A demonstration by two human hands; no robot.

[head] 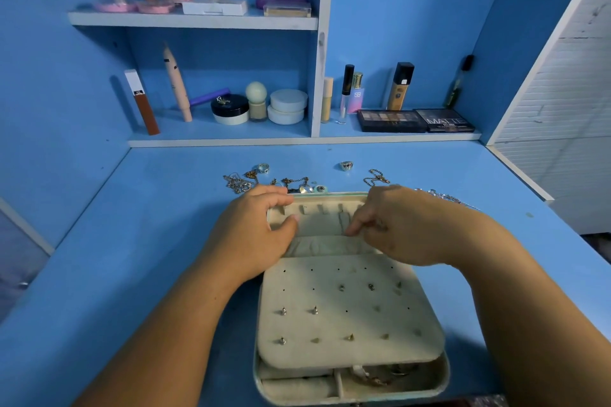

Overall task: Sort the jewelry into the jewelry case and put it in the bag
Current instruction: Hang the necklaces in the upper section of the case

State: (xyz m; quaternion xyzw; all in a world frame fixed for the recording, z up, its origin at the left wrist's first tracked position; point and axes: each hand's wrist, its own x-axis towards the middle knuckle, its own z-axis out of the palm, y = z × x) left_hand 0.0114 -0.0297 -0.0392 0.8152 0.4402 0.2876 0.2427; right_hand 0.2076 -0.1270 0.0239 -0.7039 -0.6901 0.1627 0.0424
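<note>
Jewelry case [347, 324] lengthwise front-to-back, lid [319, 225] far; left hand [254, 235] clamped on lid, right hand [406, 228] pinched on chain [344, 220].

The jewelry case [347, 324] is cut off below — whether the right hand [406, 228] pinches anything, unclear.

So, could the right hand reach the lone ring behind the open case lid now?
Probably yes: the ring lies on bare desk just beyond the jewelry case lid, with nothing over it. The right hand would first have to release the thin chain it seems to pinch.
</note>
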